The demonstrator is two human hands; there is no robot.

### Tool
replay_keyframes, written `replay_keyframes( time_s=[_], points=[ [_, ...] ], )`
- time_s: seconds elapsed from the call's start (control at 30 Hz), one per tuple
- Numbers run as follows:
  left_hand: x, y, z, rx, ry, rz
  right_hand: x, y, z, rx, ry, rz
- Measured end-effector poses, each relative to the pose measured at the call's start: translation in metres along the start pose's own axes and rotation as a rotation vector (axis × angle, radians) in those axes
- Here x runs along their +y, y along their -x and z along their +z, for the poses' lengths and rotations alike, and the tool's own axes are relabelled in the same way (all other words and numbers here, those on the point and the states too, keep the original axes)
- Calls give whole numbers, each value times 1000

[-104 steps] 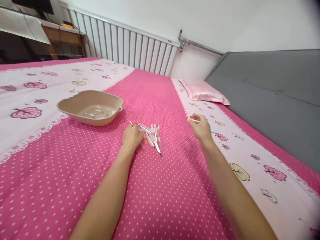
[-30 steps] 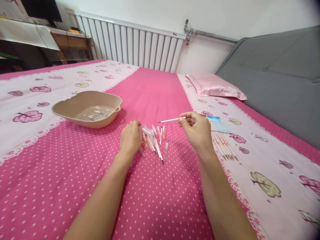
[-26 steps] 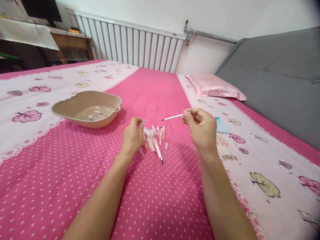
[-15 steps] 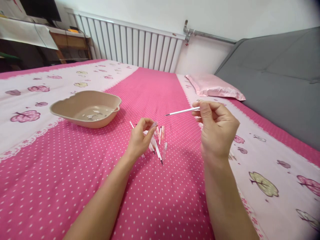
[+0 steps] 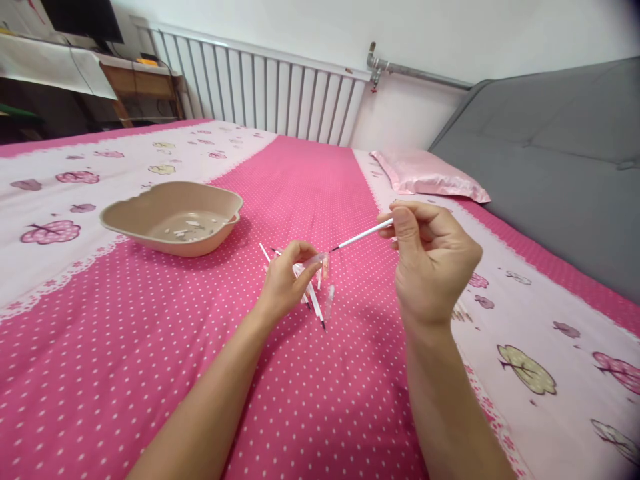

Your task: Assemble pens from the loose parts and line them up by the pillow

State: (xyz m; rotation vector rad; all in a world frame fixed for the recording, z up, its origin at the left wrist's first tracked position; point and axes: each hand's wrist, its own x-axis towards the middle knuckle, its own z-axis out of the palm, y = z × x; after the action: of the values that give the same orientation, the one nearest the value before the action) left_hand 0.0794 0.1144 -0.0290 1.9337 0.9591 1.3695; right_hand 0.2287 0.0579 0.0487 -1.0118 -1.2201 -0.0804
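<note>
My right hand pinches a white pen refill near its back end, its dark tip pointing left and down. Between the thumb and fingers of my left hand is a short, translucent pinkish pen barrel. The refill's tip is right by the barrel's open end; whether they touch, I cannot tell. Under and beside my left hand lie several loose white refills with dark tips, along with clear and pink barrels, partly hidden by that hand.
A beige basin holding small white pieces stands on the pink bedspread at left. Several thin pale sticks lie beside my right wrist. Farther back are a pink pillow, a grey headboard and a white radiator.
The refill in my right hand has tilted and come down leftward toward my left hand. My left hand has shifted slightly right, bringing the barrel's end close to the refill's tip.
</note>
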Motion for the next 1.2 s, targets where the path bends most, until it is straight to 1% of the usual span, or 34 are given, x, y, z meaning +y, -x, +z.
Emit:
replay_keyframes(
  time_s=[0.17, 0.43, 0.63, 0.9, 1.07, 1.2],
  points=[
    [1, 0, 1, -1, 17, -15, 1, 2, 2, -35, 18, 12],
    [-1, 0, 2, -6, 61, -17, 2, 3, 4, -55, -32, 28],
    [-2, 1, 3, -14, 96, -15, 4, 5, 8, -102, -99, 49],
    [6, 2, 3, -35, 138, -9, 8, 8, 9, -173, -69, 96],
    [7, 3, 4, -43, 169, -2, 11, 9, 11, -209, -66, 125],
    [9, 3, 5, -48, 244, -18, 12, 12, 13, -250, -49, 136]
  ],
)
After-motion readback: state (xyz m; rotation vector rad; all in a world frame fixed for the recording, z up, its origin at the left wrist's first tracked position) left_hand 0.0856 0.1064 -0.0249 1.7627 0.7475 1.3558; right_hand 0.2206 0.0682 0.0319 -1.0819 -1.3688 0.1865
